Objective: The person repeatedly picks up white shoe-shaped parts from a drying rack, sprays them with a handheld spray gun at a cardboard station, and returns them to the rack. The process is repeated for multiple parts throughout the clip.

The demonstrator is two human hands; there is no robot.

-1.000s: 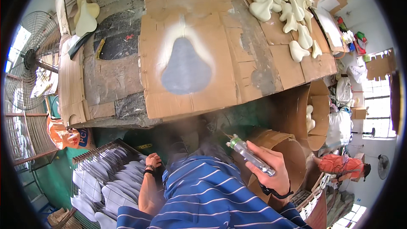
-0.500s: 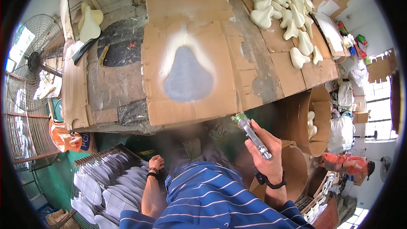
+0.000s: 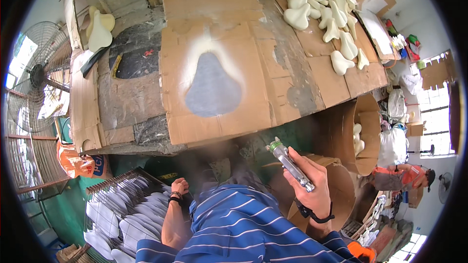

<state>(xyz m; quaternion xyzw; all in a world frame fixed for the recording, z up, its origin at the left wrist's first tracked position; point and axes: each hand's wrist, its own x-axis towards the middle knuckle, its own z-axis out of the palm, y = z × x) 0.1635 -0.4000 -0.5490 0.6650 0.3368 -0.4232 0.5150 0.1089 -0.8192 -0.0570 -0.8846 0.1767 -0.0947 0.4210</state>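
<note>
My right hand (image 3: 312, 185) is closed around a metal spray gun (image 3: 292, 164) with a green ring near its nozzle. The gun is held off the near edge of the workbench, pointing up and left. On the bench's cardboard sheet (image 3: 253, 83) lies a flat, grey, saddle-shaped piece (image 3: 213, 87), with a whitish spray halo around its narrow end. Low at the left, my left hand (image 3: 180, 186) is curled closed, close to a wire rack (image 3: 146, 171) of grey saddle-shaped pieces (image 3: 141, 219). Whatever its fingers hold, if anything, is hidden.
Cream saddle-shaped pieces (image 3: 336, 12) are heaped at the bench's far right. Others lean at the far left (image 3: 101, 31). A cardboard drum (image 3: 368, 141) stands below the right edge. A large fan (image 3: 39, 75) is at left; a person in orange (image 3: 412, 176) is at right.
My right hand has drawn the spray gun slightly rightward and away from the bench edge. My left hand stays curled by the rack. The person in orange has shifted, and the view has moved slightly.
</note>
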